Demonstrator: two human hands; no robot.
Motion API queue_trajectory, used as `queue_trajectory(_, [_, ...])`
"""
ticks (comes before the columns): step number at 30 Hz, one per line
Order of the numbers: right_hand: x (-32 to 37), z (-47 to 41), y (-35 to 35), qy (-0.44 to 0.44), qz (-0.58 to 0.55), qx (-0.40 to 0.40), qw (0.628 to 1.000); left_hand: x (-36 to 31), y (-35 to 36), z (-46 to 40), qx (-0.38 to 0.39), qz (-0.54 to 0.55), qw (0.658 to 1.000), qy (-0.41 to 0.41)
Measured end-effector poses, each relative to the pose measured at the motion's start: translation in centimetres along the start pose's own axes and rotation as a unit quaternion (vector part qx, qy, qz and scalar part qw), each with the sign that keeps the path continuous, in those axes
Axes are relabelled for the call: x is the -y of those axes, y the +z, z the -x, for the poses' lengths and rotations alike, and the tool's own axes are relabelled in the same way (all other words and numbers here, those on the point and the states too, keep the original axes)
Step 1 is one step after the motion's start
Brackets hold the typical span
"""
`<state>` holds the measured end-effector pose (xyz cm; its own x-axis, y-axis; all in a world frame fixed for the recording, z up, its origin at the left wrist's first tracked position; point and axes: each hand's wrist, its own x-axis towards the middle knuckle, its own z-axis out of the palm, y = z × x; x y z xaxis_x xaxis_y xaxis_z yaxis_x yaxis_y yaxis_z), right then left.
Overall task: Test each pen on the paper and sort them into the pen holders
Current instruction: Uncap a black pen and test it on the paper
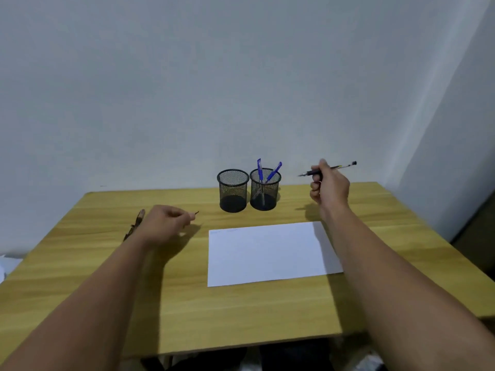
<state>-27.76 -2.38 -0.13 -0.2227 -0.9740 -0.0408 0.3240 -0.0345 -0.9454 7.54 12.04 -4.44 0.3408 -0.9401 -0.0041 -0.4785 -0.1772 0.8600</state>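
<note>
No readable writing anywhere, paper (270, 254) has only faint blue marks at its top-left corner. Right hand (330, 187) fingers curl round a slim black pen (327, 169) just right of two round black mesh holders (233, 190); the right holder (265, 188) has two blue pens (273, 172). Left hand (166, 223) fingers pinch something small and dark above the wood-grain desk (241, 311).

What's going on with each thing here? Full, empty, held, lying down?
Left pen holder: upright, looks empty.
Right pen holder: upright, two blue pens inside.
Black pen: held in the air by the right hand.
Left hand: pinching something small and dark.
Paper: flat on the table.
</note>
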Motion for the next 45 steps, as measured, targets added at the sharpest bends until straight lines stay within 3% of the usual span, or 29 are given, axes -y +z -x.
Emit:
queue_trajectory(2, [-1.6, 0.9, 0.4, 0.002, 0.032, 0.030, 0.999, 1.4, 1.8, -0.7, -0.007, -0.206, 0.977, 0.048])
queue_trajectory(4, [-3.0, 2.1, 0.9, 0.002, 0.048, 0.042, 0.998, 2.3, 2.7, -0.9, -0.037, -0.369, 0.924, 0.091])
queue_trajectory(8, [-6.2, 3.7, 1.4, -0.006, 0.052, 0.065, 0.997, 2.9, 2.8, -0.7, -0.057, -0.460, 0.877, 0.124])
queue_trajectory(13, [-8.9, 5.3, 3.1, -0.012, 0.085, 0.110, 0.990, 3.1, 3.5, 0.5, -0.109, -0.423, 0.872, 0.219])
queue_trajectory(17, [-9.6, 7.0, 4.1, -0.036, 0.129, 0.167, 0.977, 2.0, 5.5, 2.3, -0.046, -0.360, 0.879, 0.310])
queue_trajectory(23, [-11.5, 7.1, 4.6, -0.041, 0.167, 0.209, 0.963, 3.0, 6.8, 3.4, 0.036, -0.327, 0.908, 0.261])
queue_trajectory(33, [-12.3, 5.9, 5.2, -0.020, 0.227, 0.191, 0.955, 3.9, 7.2, 3.0, 0.031, -0.318, 0.913, 0.253])
queue_trajectory(38, [-12.9, 5.8, 5.4, -0.092, 0.290, 0.183, 0.935, 4.1, 7.2, 2.7, 0.023, -0.306, 0.919, 0.249])
queue_trajectory(43, [-13.5, 6.0, 4.7, -0.123, 0.238, 0.133, 0.954, 4.1, 7.3, 2.7, 0.019, -0.290, 0.924, 0.248])
queue_trajectory(45, [-13.3, 5.5, 4.9, -0.082, 0.204, 0.106, 0.970, 4.1, 7.3, 2.8, 0.018, -0.288, 0.925, 0.246])
